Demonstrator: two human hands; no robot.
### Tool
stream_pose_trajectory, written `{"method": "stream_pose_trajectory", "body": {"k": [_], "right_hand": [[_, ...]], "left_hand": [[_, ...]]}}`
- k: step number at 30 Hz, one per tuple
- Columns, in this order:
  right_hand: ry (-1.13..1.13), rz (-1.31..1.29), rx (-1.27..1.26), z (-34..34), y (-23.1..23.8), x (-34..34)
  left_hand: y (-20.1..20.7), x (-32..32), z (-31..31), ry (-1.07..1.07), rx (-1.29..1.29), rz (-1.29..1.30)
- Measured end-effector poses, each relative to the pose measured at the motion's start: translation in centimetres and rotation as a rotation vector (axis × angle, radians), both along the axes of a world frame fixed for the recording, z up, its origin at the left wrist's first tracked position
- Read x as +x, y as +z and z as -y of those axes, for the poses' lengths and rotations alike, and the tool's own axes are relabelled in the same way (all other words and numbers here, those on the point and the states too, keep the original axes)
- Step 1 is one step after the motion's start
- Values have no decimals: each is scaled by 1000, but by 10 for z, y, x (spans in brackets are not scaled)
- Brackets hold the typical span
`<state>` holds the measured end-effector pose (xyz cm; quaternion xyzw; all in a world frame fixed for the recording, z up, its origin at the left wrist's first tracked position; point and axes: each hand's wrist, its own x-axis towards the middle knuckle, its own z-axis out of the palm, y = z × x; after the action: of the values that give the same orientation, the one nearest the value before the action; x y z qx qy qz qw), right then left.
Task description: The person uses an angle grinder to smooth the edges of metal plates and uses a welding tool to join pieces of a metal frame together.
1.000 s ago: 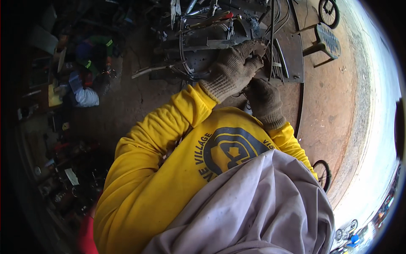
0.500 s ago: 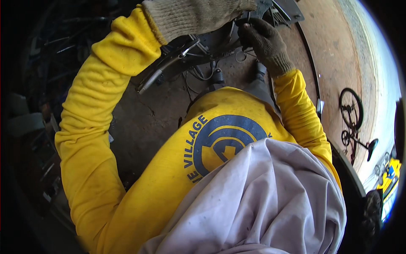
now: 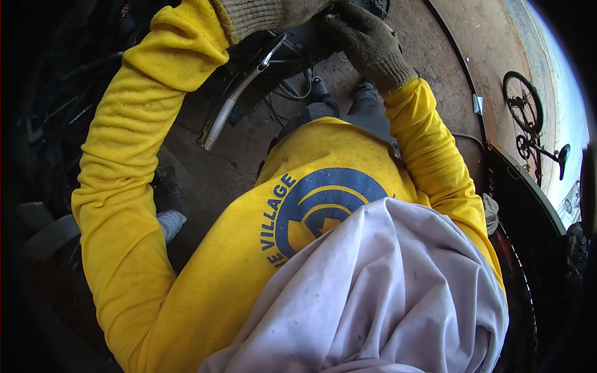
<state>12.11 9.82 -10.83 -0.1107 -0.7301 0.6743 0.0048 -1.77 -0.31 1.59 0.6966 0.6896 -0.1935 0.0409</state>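
At the far left lies dark clutter, too dim to make out, and just inside your left elbow a small pale grey bundle [image 3: 171, 222] sits on the stained concrete floor [image 3: 236, 168]. Your left arm in its yellow sleeve [image 3: 124, 180] rises from the lower left to the top edge, where your left hand [image 3: 267, 13], in a tan knitted glove, is cut off by the rim; you cannot tell whether its fingers are closed on anything. Just below that glove a long silvery curved metal strip [image 3: 239, 93] slants down to the left, its upper end near your left hand, its lower end hanging free above the floor. It belongs to a dark metal frame [image 3: 292, 43] with thin black cables [image 3: 292, 93] looping under it, held up at the top middle between your two hands.

Your right hand [image 3: 364, 40], in a darker olive glove, is curled over the frame's upper right part, fingers bent down onto it, so it appears clamped on the frame, though the grip's underside is hidden. Below, your dark shoes [image 3: 342, 93] stand on the floor. A white cloth [image 3: 379, 292] drapes over your yellow shirt at the bottom. Far right, a bicycle [image 3: 528, 118] stands well apart on brown ground
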Motion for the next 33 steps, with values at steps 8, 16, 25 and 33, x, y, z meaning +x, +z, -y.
{"method": "stream_pose_trajectory", "body": {"k": [8,16,25,33], "right_hand": [[-34,-25,-53,-1,2,0],[65,26,-157,-4,13,0],[93,4,-173,-2,-5,1],[73,-30,-64,-6,-9,4]], "left_hand": [[2,1,-24,-5,-182,-72],[-9,-10,-13,-87,-118,-118],[-26,-32,-2,-132,92,123],[-32,-30,-5,-170,103,75]]}}
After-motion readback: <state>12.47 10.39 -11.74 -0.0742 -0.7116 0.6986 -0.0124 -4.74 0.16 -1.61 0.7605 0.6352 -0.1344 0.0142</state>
